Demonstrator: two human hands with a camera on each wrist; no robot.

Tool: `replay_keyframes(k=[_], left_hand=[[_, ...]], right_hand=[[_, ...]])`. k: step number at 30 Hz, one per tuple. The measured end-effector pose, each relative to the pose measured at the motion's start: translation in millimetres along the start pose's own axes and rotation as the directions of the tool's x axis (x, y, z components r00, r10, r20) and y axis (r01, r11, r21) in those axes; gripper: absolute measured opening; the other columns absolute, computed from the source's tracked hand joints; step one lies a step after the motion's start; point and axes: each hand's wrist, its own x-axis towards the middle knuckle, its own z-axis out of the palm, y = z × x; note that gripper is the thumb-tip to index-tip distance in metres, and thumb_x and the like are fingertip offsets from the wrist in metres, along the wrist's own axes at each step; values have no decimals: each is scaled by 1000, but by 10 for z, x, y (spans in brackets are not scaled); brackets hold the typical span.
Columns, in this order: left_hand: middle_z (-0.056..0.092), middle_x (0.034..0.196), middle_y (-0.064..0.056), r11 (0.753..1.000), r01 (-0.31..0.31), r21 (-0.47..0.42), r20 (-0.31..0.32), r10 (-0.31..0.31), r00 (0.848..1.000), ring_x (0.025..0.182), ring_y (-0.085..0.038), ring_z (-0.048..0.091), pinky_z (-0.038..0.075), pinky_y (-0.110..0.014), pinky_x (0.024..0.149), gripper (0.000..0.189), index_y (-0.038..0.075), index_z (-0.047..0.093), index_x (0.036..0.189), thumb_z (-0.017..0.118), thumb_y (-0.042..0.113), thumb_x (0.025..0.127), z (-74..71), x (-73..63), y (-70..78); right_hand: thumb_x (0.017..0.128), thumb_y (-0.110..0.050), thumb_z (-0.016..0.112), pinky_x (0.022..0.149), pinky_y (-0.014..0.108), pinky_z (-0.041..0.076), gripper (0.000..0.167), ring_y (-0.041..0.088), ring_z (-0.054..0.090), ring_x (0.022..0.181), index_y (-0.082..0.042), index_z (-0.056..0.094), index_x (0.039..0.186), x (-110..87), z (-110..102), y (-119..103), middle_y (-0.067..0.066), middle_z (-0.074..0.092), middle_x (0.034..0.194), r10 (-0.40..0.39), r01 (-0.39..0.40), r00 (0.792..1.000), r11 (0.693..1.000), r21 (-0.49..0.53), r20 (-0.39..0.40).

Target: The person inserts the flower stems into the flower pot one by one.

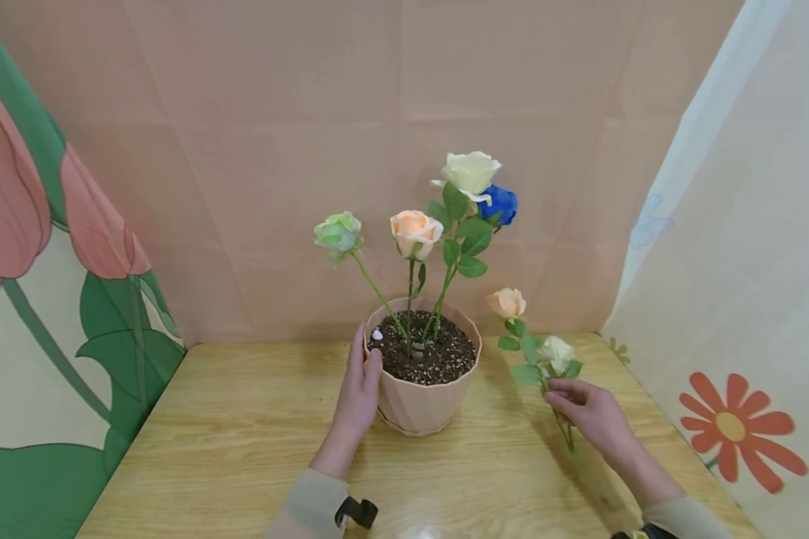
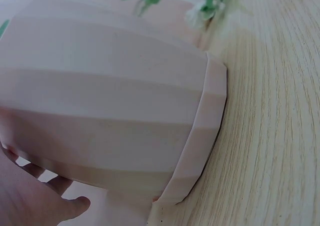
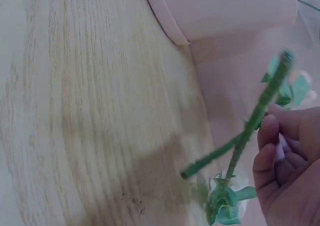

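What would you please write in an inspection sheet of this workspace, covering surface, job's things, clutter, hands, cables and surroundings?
Surface: wood-grained table; small dark specks show in the right wrist view.
Job's things: pink pot with dark soil, where a green rose, peach rose, white rose and blue rose stand; outside it, a second peach rose and a smaller white flower.
Clutter: nothing seen.
Hands: left hand rests against the pot's side; right hand pinches green stems between thumb and fingers.
Cables: nothing seen.
Surroundings: plain pinkish backdrop behind; flower-printed left sheet and right sheet.
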Motion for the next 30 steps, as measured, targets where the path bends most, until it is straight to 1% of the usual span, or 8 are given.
replay_keyframes(k=[4, 8, 11, 15, 18, 22, 26, 30], left_hand=[[16, 183, -7, 1000, 1, 5, 1, -1, 1000, 163, -38, 26, 23, -62, 131, 63, 39, 14, 178, 41, 40, 121, -5, 1, -5], [16, 183, -7, 1000, -3, 4, 0, 3, 1000, 163, -39, 26, 24, -63, 131, 63, 39, 15, 178, 41, 40, 121, -7, 4, -7], [17, 183, -9, 1000, -11, 3, 2, 11, 1000, 163, -40, 26, 24, -64, 130, 62, 36, 15, 178, 40, 38, 121, -5, 2, 1], [17, 183, -8, 1000, -8, 1, 3, 8, 1000, 163, -39, 27, 25, -63, 130, 62, 37, 16, 178, 40, 38, 122, -2, -3, 15], [17, 183, -6, 1000, 0, -2, 2, 0, 1000, 163, -38, 27, 25, -62, 130, 62, 40, 15, 178, 41, 39, 121, -3, -4, 19], [17, 183, -7, 1000, -1, -2, 4, 1, 1000, 163, -39, 27, 24, -64, 130, 62, 41, 15, 178, 41, 40, 121, -6, -5, 14], [16, 183, -7, 1000, 2, -4, 4, -2, 1000, 162, -40, 29, 25, -64, 130, 62, 41, 15, 178, 41, 41, 121, -5, -6, 12], [16, 183, -7, 1000, 2, -5, 4, -2, 1000, 160, -43, 32, 27, -65, 129, 62, 41, 15, 178, 41, 41, 121, 4, -7, 20]], right_hand=[[109, -28, 75, 76, 31, 64, 44, 17, 73, 89, 1, 70, 141, -9, 12, -93, 10, 79, 110, -26, 26, 1000, 999, 38, -17], [109, -27, 76, 80, 30, 65, 37, 18, 75, 90, -1, 74, 136, -23, 22, -229, 5, 79, 105, -68, 71, 996, 996, 59, -49], [109, -27, 76, 80, 28, 65, 35, 17, 75, 89, -1, 74, 132, -43, 35, -330, 5, 79, 105, -91, 95, 994, 994, 62, -66], [110, -28, 74, 78, 26, 64, 33, 15, 75, 88, -1, 74, 128, -85, 43, -461, 10, 79, 104, -132, 138, 988, 988, 75, -81], [111, -29, 72, 78, 25, 64, 30, 15, 76, 90, -2, 74, 123, -112, 41, -566, 11, 78, 105, -179, 186, 979, 980, 66, -101], [112, -32, 70, 76, 23, 63, 28, 17, 77, 92, -5, 73, 120, -126, 40, -736, 8, 78, 105, -237, 242, 963, 970, 27, -126], [112, -32, 69, 77, 20, 61, 28, 15, 77, 91, -6, 74, 119, -118, 36, -955, 7, 80, 102, -290, 295, 945, 956, 8, -150], [113, -28, 69, 80, 20, 61, 26, 14, 77, 91, -4, 74, 121, -113, 30, -1194, 8, 80, 103, -344, 354, 923, 935, 31, -170]])
